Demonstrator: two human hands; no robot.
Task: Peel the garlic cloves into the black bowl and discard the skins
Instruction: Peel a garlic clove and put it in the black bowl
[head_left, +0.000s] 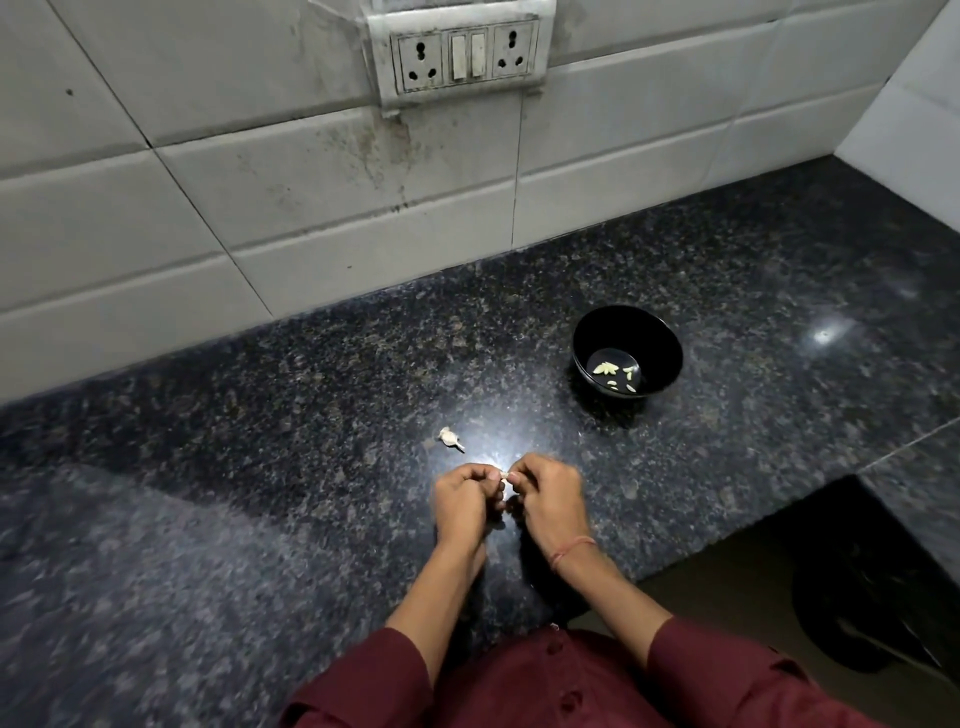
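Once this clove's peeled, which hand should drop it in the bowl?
Likely the right hand: both pinch the clove, but the black bowl sits on its side; the left hand would cross over.

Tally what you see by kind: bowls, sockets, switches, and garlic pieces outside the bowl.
Bowl: 1
Sockets: 2
Switches: 2
Garlic outside the bowl: 2, a piece on the counter and a clove pinched between left hand and right hand
Total: 7
Peeled cloves inside the bowl are too small to count.
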